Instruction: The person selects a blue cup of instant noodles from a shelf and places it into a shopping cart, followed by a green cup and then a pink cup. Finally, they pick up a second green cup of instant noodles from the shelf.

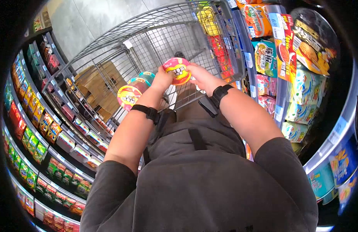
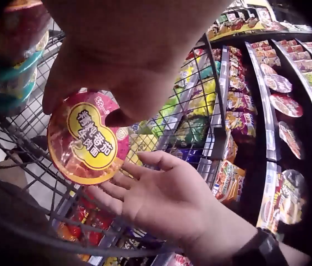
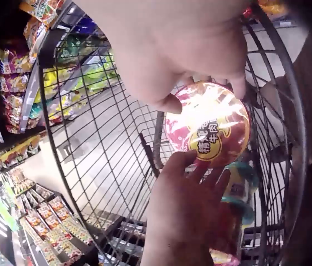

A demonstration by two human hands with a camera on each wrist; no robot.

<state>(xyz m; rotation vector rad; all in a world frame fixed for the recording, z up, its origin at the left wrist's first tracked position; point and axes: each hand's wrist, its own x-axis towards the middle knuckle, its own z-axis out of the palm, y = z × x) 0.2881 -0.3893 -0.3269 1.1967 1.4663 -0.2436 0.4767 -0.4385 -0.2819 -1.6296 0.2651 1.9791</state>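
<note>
In the head view, an instant noodle bowl (image 1: 176, 72) with a pink lid and yellow label is held over the near end of a wire shopping cart (image 1: 221, 67). My left hand (image 1: 162, 80) grips its side, thumb at the lid's rim. My right hand (image 1: 202, 76) is at the opposite side; the left wrist view shows its palm turned up, fingers (image 2: 117, 188) extended against the bowl's edge. Beside my left forearm is a group of noodle bowls, one with a matching pink and yellow lid (image 1: 129, 97), another with teal edging (image 1: 147, 75).
Shelves of packaged snacks (image 1: 43, 123) curve along the left. To the right, shelves hold noodle packets (image 1: 266, 58) and a large black bowl-shaped display (image 1: 312, 40). A brown cardboard box (image 1: 97, 91) shows through the cart's left side. Grey floor (image 1: 97, 19) lies ahead.
</note>
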